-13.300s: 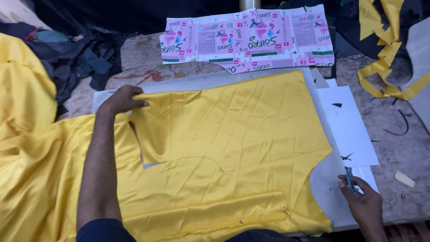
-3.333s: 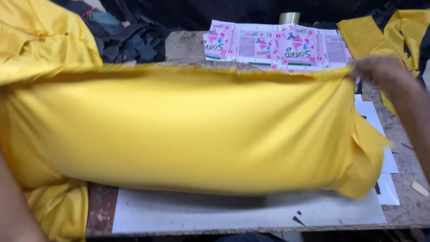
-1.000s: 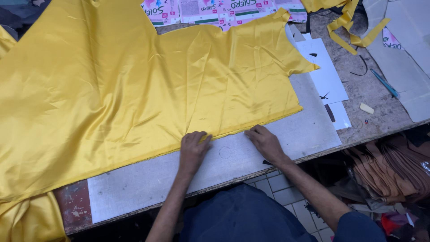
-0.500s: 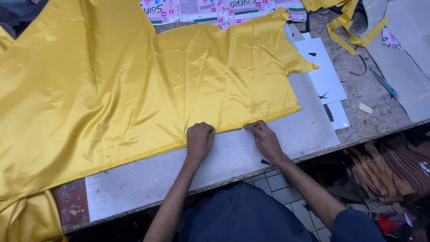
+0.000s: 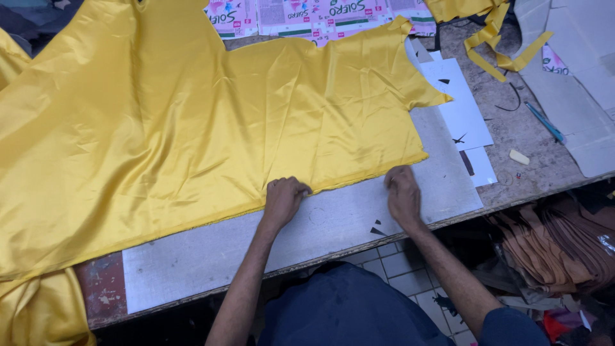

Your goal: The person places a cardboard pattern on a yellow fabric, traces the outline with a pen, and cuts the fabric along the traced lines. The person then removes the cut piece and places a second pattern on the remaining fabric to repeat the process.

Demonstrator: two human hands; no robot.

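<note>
- Shiny yellow satin fabric (image 5: 192,122) lies spread over the left and middle of the grey worktable board (image 5: 211,256).
- Left hand (image 5: 284,197) pinches the fabric's near edge, fingers curled.
- Right hand (image 5: 402,193) presses that edge flat, fingers together, gripping nothing.
- Small cream chalk piece (image 5: 519,157) lies far right.

A: From my seat the feed is bright and even, lit from overhead; the yellow satin cloth (image 5: 192,128) shows soft sheen along its creases, no harsh glare

B: I see short, faint shadows under both wrists on the worktop (image 5: 359,224). Focus is sharp at centre; the bottom-right clutter sits dim, edges slightly bowed
</note>
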